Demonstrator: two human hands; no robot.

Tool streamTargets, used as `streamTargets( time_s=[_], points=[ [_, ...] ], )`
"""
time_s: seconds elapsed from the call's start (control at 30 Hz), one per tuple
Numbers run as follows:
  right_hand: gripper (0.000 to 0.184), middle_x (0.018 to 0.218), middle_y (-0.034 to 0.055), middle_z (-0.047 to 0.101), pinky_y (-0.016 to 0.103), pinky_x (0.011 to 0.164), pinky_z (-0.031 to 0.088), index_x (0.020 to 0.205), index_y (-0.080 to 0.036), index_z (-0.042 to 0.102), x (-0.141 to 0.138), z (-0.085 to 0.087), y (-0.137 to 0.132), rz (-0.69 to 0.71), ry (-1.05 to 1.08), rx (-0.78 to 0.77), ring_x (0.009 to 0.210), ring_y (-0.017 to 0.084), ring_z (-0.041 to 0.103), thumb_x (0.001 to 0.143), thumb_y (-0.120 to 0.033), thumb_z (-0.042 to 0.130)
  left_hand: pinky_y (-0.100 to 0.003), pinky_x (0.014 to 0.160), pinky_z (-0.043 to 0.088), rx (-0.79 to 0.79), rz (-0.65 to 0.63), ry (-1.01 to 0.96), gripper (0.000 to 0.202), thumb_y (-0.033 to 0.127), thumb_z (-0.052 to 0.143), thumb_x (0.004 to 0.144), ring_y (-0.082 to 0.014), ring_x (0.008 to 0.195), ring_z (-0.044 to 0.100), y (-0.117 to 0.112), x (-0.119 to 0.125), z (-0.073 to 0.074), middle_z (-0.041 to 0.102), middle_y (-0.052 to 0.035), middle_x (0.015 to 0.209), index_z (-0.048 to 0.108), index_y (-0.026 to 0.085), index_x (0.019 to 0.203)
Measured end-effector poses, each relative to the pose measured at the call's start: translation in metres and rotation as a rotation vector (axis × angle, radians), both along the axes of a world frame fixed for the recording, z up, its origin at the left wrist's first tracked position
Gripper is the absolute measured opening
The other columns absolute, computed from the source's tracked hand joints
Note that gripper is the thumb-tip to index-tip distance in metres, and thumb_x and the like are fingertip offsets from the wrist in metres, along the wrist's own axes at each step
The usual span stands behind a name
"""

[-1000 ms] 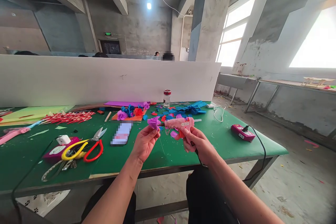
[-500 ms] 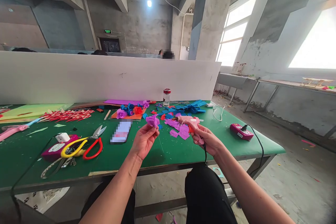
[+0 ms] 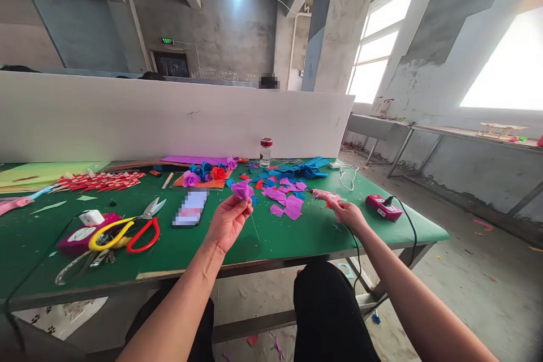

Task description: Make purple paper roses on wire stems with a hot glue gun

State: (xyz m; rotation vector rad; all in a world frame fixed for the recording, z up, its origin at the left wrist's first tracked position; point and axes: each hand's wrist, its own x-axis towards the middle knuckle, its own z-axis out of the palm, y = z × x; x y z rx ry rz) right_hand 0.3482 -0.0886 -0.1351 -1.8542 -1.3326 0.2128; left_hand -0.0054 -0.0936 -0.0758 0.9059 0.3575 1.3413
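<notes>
My left hand pinches a purple paper flower from below, held just above the table. A thin strand hangs down beside those fingers. My right hand is closed around a pink hot glue gun, tilted on its side low over the table; I cannot tell whether it touches the surface. Its nozzle points left, toward loose purple paper pieces. Behind the held flower lie finished paper flowers, among them a red flower and a purple flower.
On the green table are scissors, a phone, a lidded jar, blue paper strips and a purple power box with a black cord. A white board stands along the back edge.
My right hand has moved right and down with the glue gun, away from the flower, and the gun has turned onto its side. My left hand still holds the flower.
</notes>
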Motion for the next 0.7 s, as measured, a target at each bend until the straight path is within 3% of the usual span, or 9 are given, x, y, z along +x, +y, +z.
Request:
streamTargets(
  time_s=[0.1, 0.2, 0.3, 0.37, 0.43, 0.5, 0.57, 0.63, 0.7],
  points=[
    [0.053, 0.043, 0.0033, 0.053, 0.029, 0.054, 0.035, 0.042, -0.02, 0.05, 0.007, -0.008, -0.001, -0.018, -0.081, -0.087, 0.05, 0.018, 0.051, 0.081, -0.057, 0.051, -0.023, 0.068, 0.048, 0.003, -0.007, 0.001, 0.02, 0.013, 0.081, 0.065, -0.0104, 0.07, 0.057, 0.001, 0.0, -0.001, 0.064, -0.0036, 0.075, 0.074, 0.013, 0.083],
    [0.045, 0.058, 0.0078, 0.061, 0.032, 0.061, 0.037, 0.05, -0.02, 0.056, 0.007, -0.01, -0.005, -0.063, -0.159, -0.106, 0.065, 0.023, 0.057, 0.079, -0.054, 0.055, -0.024, 0.067, 0.049, 0.006, -0.007, 0.0, 0.018, 0.012, 0.08, 0.065, -0.0106, 0.069, 0.057, 0.001, 0.0, -0.001, 0.065, -0.0037, 0.075, 0.074, 0.014, 0.082],
    [0.036, 0.089, 0.0148, 0.066, 0.035, 0.071, 0.039, 0.076, -0.017, 0.068, -0.003, -0.002, -0.008, -0.145, -0.209, -0.073, 0.086, 0.029, 0.059, 0.076, -0.052, 0.06, -0.023, 0.067, 0.049, 0.007, 0.004, 0.008, 0.017, 0.013, 0.08, 0.065, -0.0107, 0.069, 0.057, 0.0, 0.0, 0.0, 0.065, -0.0036, 0.074, 0.074, 0.014, 0.081],
    [0.041, 0.105, 0.017, 0.064, 0.037, 0.077, 0.04, 0.095, -0.016, 0.068, -0.022, 0.013, -0.009, -0.161, -0.191, 0.026, 0.095, 0.03, 0.057, 0.075, -0.052, 0.061, -0.023, 0.066, 0.048, 0.009, 0.013, 0.02, 0.017, 0.013, 0.08, 0.065, -0.0104, 0.068, 0.057, -0.001, 0.0, 0.0, 0.065, -0.0035, 0.074, 0.074, 0.014, 0.081],
    [0.041, 0.104, 0.0139, 0.065, 0.038, 0.081, 0.042, 0.098, -0.018, 0.069, -0.055, 0.031, -0.01, 0.026, -0.025, 0.154, 0.093, 0.027, 0.059, 0.079, -0.052, 0.056, -0.022, 0.065, 0.048, 0.028, 0.028, 0.044, 0.016, 0.014, 0.08, 0.066, -0.0101, 0.066, 0.057, -0.001, -0.001, 0.001, 0.065, -0.0035, 0.073, 0.074, 0.014, 0.081],
    [0.044, 0.095, 0.0093, 0.068, 0.036, 0.079, 0.044, 0.099, -0.019, 0.069, -0.097, 0.05, -0.012, 0.328, 0.328, 0.209, 0.087, 0.024, 0.06, 0.081, -0.056, 0.052, -0.023, 0.064, 0.048, 0.062, 0.05, 0.074, 0.015, 0.015, 0.08, 0.067, -0.0103, 0.065, 0.057, -0.003, -0.003, 0.003, 0.065, -0.0033, 0.072, 0.074, 0.015, 0.081],
    [0.042, 0.098, 0.0076, 0.07, 0.034, 0.081, 0.045, 0.097, -0.02, 0.07, -0.143, 0.063, -0.015, 0.582, 0.698, 0.207, 0.09, 0.022, 0.061, 0.076, -0.055, 0.061, -0.023, 0.065, 0.048, 0.09, 0.08, 0.103, 0.015, 0.016, 0.079, 0.067, -0.0111, 0.066, 0.058, -0.004, -0.004, 0.004, 0.066, -0.0032, 0.072, 0.075, 0.015, 0.082],
    [0.037, 0.099, 0.007, 0.071, 0.033, 0.082, 0.045, 0.094, -0.02, 0.073, -0.181, 0.069, -0.019, 0.698, 0.925, 0.171, 0.091, 0.022, 0.062, 0.071, -0.048, 0.068, -0.024, 0.067, 0.049, 0.096, 0.104, 0.132, 0.016, 0.017, 0.08, 0.067, -0.0121, 0.068, 0.06, -0.004, -0.006, 0.005, 0.067, -0.0032, 0.072, 0.075, 0.016, 0.082],
    [0.032, 0.102, 0.0059, 0.072, 0.033, 0.084, 0.045, 0.094, -0.021, 0.074, -0.207, 0.068, -0.024, 0.715, 1.014, 0.199, 0.095, 0.022, 0.061, 0.071, -0.042, 0.068, -0.024, 0.069, 0.049, 0.086, 0.12, 0.16, 0.019, 0.018, 0.081, 0.065, -0.0125, 0.069, 0.061, -0.005, -0.007, 0.006, 0.069, -0.0034, 0.074, 0.076, 0.016, 0.084]
  ],
)
